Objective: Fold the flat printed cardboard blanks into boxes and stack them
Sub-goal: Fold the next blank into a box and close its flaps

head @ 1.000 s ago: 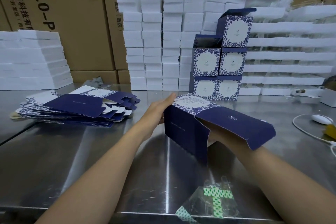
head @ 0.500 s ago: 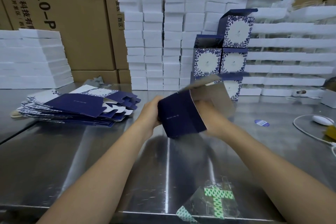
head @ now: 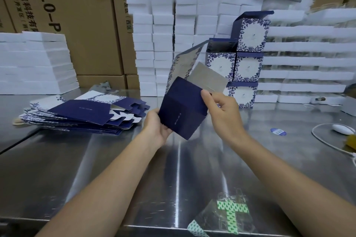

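A half-formed navy box (head: 183, 107) is lifted above the steel table (head: 96, 169), tilted, its grey-lined flaps sticking up behind. My left hand (head: 157, 128) grips its lower left corner from underneath. My right hand (head: 221, 109) holds its right edge, thumb on the navy panel. A pile of flat printed blanks (head: 81, 113) lies on the table at the left. Folded blue-and-white floral boxes (head: 244, 59) stand stacked at the back, right of centre, the upper ones with lids open.
White foam blocks (head: 163, 44) are stacked along the back and at the left (head: 34, 63), before brown cartons (head: 63, 15). A white mouse (head: 343, 130) with its cable and a blue sticker (head: 278, 132) lie at the right. A clear bag (head: 225, 215) sits near the front edge.
The box was lying on the table with my hands on it; both hands have lifted and turned it, so the navy side faces me and the flaps point up.
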The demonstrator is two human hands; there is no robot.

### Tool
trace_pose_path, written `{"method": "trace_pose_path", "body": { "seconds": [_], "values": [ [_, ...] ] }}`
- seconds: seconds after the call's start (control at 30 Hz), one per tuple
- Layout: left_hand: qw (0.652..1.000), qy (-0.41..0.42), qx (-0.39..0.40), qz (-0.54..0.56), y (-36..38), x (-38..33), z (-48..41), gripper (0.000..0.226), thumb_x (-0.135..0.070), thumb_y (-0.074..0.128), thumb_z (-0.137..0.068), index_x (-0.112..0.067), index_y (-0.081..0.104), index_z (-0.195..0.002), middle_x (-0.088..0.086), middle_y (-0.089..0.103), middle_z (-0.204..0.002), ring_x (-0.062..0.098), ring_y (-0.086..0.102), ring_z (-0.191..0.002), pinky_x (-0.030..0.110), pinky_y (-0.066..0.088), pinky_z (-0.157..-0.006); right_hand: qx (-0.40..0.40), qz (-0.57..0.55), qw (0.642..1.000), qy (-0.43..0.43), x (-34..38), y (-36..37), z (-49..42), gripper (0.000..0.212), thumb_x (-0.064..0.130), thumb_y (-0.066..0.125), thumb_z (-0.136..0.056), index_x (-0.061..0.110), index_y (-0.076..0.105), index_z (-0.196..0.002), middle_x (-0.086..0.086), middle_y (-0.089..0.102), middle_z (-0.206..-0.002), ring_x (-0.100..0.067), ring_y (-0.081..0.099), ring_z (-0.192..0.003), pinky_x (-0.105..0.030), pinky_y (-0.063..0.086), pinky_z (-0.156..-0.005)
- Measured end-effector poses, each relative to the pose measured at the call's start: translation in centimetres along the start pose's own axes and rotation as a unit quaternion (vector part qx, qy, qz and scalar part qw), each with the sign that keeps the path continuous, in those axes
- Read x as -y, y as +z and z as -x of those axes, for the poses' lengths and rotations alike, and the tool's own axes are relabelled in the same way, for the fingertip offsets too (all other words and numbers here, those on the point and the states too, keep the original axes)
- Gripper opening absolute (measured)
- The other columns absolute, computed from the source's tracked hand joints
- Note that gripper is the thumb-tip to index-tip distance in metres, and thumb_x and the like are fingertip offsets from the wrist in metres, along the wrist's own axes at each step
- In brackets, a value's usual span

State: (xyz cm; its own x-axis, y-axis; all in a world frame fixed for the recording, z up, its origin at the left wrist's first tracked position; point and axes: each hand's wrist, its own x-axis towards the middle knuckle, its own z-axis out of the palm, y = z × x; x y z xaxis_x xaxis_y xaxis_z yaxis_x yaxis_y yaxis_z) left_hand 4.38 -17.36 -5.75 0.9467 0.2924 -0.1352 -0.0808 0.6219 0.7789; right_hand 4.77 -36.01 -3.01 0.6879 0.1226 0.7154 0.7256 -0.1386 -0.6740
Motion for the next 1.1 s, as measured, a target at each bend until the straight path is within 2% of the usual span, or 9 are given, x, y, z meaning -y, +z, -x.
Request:
{"method": "trace_pose_path", "body": {
  "seconds": [0.07,0.17,0.37,0.47,0.53,0.63,0.77,0.93,1.1],
  "values": [
    [1.000,0.013,0.018,-0.003,0.4,0.1,0.1,0.023,-0.007,0.038,-0.100,-0.012,0.059,-0.109,0.014,0.064,-0.113,0.029,0.060,-0.103,0.045,0.053,-0.101,-0.037,0.033,0.999,0.012,-0.3,0.1,0.0,0.051,0.041,0.059,-0.106,0.019,0.044,-0.063,0.005,0.046,-0.071,-0.016,0.043,-0.074,-0.038,0.032,-0.070],
    [0.999,0.029,0.025,0.013,0.8,0.4,0.2,0.016,-0.007,0.044,-0.098,-0.010,0.057,-0.106,0.011,0.061,-0.110,0.028,0.058,-0.101,0.046,0.052,-0.103,-0.112,0.088,0.990,0.022,-0.8,0.3,0.1,0.015,0.038,0.069,-0.100,0.026,0.066,-0.091,0.004,0.061,-0.105,-0.016,0.051,-0.108,-0.039,0.042,-0.096],
    [0.996,0.067,-0.004,0.054,0.6,0.2,0.3,0.018,-0.010,0.049,-0.101,-0.010,0.067,-0.104,0.010,0.072,-0.105,0.029,0.066,-0.095,0.039,0.058,-0.083,-0.129,-0.031,0.980,0.148,-0.6,0.8,0.6,0.056,0.054,0.082,-0.085,0.032,0.051,-0.127,0.012,0.049,-0.130,-0.011,0.051,-0.123,-0.036,0.044,-0.108],
    [0.993,0.076,-0.005,0.088,0.6,-0.1,0.5,0.024,-0.009,0.047,-0.100,-0.013,0.069,-0.090,0.008,0.074,-0.093,0.027,0.069,-0.086,0.032,0.059,-0.070,-0.035,-0.169,0.941,0.293,-0.2,1.0,0.5,0.093,0.072,0.083,-0.067,0.039,0.043,-0.144,0.011,0.050,-0.146,-0.011,0.056,-0.127,-0.044,0.053,-0.104],
    [0.991,0.080,0.006,0.107,0.7,-0.2,0.6,0.025,-0.012,0.048,-0.101,-0.012,0.073,-0.098,0.014,0.076,-0.107,0.030,0.072,-0.094,0.036,0.060,-0.082,0.069,-0.207,0.904,0.368,-0.1,0.9,0.5,0.104,0.082,0.083,-0.057,0.043,0.047,-0.146,0.013,0.055,-0.146,-0.020,0.058,-0.129,-0.052,0.059,-0.096],
    [0.988,0.083,0.020,0.128,0.7,-0.3,0.8,0.027,-0.020,0.047,-0.104,-0.010,0.069,-0.115,0.023,0.069,-0.133,0.037,0.067,-0.117,0.044,0.050,-0.110,0.188,-0.230,0.867,0.399,-0.6,1.3,0.7,0.086,0.086,0.084,-0.055,0.053,0.062,-0.131,0.006,0.065,-0.138,-0.033,0.066,-0.123,-0.056,0.064,-0.081],
    [0.996,0.063,-0.002,0.068,-0.1,0.3,0.7,0.030,-0.032,0.046,-0.110,-0.011,0.060,-0.125,0.020,0.064,-0.134,0.035,0.063,-0.118,0.050,0.049,-0.107,0.167,-0.297,0.871,0.354,-0.9,2.0,0.9,0.057,0.049,0.087,-0.082,0.036,0.060,-0.130,-0.001,0.078,-0.121,-0.039,0.078,-0.103,-0.049,0.065,-0.078],
    [0.984,0.030,-0.018,-0.176,-0.1,1.1,0.5,0.038,-0.013,0.038,-0.113,-0.002,0.049,-0.148,0.015,0.064,-0.118,0.030,0.065,-0.092,0.048,0.057,-0.087,0.032,-0.290,0.913,0.284,-1.2,1.8,0.8,0.034,0.003,0.060,-0.097,0.022,0.066,-0.126,-0.004,0.080,-0.109,-0.018,0.078,-0.092,-0.031,0.063,-0.069],
    [0.964,-0.016,0.122,-0.236,1.1,1.3,2.1,0.051,0.005,0.045,-0.109,-0.014,0.042,-0.157,0.018,0.067,-0.136,0.040,0.070,-0.114,0.053,0.050,-0.111,-0.048,-0.253,0.924,0.282,-1.3,1.0,0.4,0.040,-0.004,0.047,-0.103,0.023,0.063,-0.128,-0.003,0.077,-0.114,-0.019,0.074,-0.101,-0.028,0.062,-0.067]
  ]
}}
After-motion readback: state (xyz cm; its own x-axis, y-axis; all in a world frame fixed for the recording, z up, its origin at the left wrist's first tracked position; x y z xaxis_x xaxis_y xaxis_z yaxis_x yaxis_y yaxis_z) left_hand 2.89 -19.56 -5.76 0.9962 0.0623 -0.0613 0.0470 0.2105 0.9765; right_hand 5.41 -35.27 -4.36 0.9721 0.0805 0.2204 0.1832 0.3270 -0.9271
